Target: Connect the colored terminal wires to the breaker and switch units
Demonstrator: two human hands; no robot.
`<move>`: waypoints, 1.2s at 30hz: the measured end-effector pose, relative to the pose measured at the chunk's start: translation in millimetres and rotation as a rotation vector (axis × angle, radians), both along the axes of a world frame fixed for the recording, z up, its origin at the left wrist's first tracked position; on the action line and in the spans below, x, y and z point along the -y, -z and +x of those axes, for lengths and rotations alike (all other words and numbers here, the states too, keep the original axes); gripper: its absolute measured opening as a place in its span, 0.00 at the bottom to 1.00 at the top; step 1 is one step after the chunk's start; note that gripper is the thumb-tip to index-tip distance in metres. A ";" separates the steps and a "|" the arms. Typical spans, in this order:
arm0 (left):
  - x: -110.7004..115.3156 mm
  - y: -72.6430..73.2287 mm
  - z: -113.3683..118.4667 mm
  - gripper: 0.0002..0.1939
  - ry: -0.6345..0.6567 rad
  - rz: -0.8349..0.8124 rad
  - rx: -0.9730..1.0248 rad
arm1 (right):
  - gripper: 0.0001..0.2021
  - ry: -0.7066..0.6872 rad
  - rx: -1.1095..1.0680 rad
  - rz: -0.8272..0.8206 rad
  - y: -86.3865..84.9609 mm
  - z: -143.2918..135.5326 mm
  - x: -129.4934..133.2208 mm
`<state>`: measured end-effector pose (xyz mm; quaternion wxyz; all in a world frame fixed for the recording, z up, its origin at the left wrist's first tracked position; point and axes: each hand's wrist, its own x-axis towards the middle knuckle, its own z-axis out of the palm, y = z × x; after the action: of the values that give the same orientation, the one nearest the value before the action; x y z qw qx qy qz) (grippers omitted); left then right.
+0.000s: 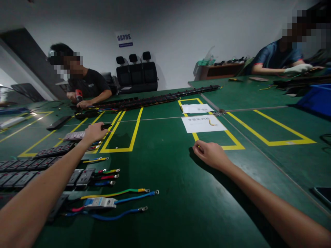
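Note:
My left hand is closed at the far end of the rows of socket strips, its fingers around a small black piece whose kind I cannot make out. Under that wrist lies a socket strip. Nearer me are more black socket strips with red, blue and yellow-green wires ending in ring lugs. A white breaker-like module sits among the nearest wires. My right hand is closed and rests on the green table; a tiny yellow bit shows between its fingers.
White paper sheets lie ahead, a short yellow wire on one. Beyond them stretch long black strips. A co-worker at left holds a red power tool; another person wears gloves. A blue bin stands at right.

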<state>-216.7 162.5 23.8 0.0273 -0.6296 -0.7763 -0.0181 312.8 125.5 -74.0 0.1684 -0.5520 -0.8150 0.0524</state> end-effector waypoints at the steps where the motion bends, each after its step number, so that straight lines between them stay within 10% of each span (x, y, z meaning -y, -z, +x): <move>1: -2.8 1.8 4.3 0.18 -0.018 0.000 0.011 | 0.13 0.001 0.002 -0.001 -0.3 -0.2 0.1; 12: -9.5 3.1 63.9 0.13 -0.093 -0.049 0.284 | 0.13 0.008 0.014 0.002 -6.7 -3.6 1.3; 23: 6.4 16.7 151.8 0.08 0.122 -0.092 0.485 | 0.11 0.004 0.020 0.015 -8.1 -4.2 2.4; 36: 119.4 22.1 303.9 0.07 0.569 -0.035 0.152 | 0.11 -0.003 0.031 0.042 -7.6 -2.4 4.6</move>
<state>87.1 43.1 1.7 -0.0479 -0.8193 -0.5684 -0.0585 310.4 120.9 -66.4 0.1673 -0.5478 -0.8192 0.0271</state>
